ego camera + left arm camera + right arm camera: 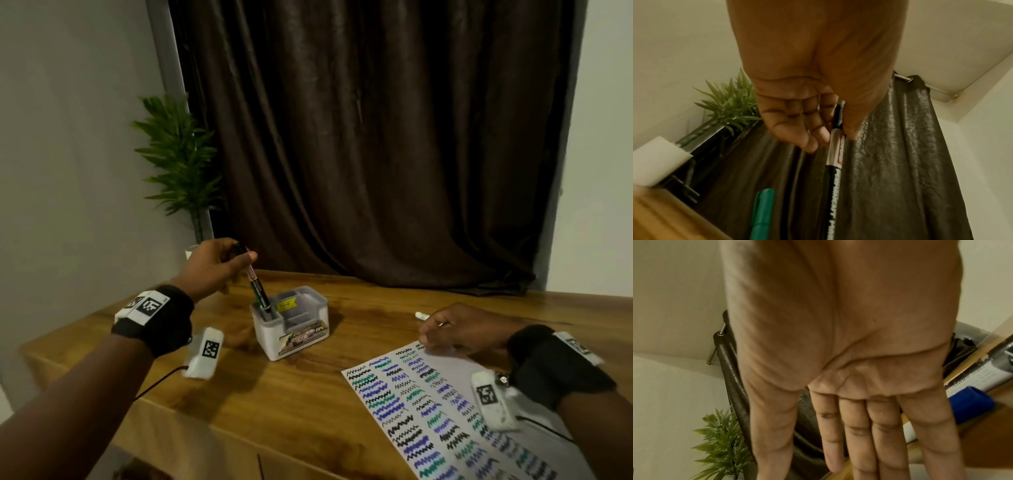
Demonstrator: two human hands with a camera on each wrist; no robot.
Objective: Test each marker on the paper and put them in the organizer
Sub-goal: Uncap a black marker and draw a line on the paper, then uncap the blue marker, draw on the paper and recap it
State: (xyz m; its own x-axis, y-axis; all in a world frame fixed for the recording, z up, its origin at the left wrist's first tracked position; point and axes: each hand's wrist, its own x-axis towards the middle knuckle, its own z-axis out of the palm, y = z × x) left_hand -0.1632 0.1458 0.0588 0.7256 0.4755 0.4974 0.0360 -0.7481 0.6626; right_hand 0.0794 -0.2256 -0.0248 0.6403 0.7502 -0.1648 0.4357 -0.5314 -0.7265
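Note:
My left hand [236, 258] pinches a black marker [257, 284] by its upper end. The marker tilts down, its lower end inside the front left compartment of the white organizer [270, 344]. In the left wrist view the black marker [835, 155] runs down from thumb and fingers, with a green marker [762, 214] beside it below. My right hand [436, 330] lies with straight fingers [857, 443] at the top edge of the paper [445, 411], which is covered in black, blue and green squiggles. A white marker [421, 316] with a blue cap [970, 404] lies just beyond that hand.
The wooden table [274, 404] ends near me at the front and left. A dark curtain [376, 137] hangs behind it. A green plant [181, 161] stands at the back left corner by the wall.

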